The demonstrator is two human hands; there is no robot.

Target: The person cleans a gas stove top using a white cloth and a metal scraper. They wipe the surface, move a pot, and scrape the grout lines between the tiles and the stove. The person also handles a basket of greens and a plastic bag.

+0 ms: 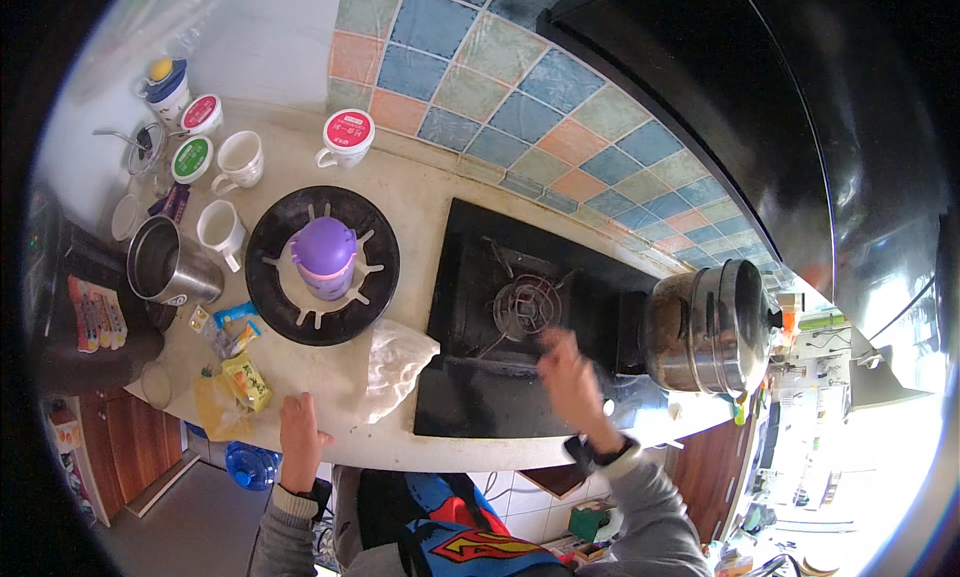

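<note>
My left hand [301, 434] lies at the counter's front edge, beside a yellow packet [246, 382], and seems to hold nothing. Above the gas hob's front part is my right hand [571, 385], blurred, near the burner [527, 307]; whether it holds anything cannot be told. A white crumpled cloth [397, 368] lies on the counter against the hob's left edge. Behind it, a purple lidded cup [325, 258] stands upright in the middle of a black round pan support [262, 307].
Mugs [222, 228], lidded tubs [193, 159] and a steel pot [176, 262] stand at the left. A stacked steel steamer [709, 328] sits on the hob's right. The black range hood [697, 74] overhangs the right side. A blue water bottle [251, 466] is below the counter.
</note>
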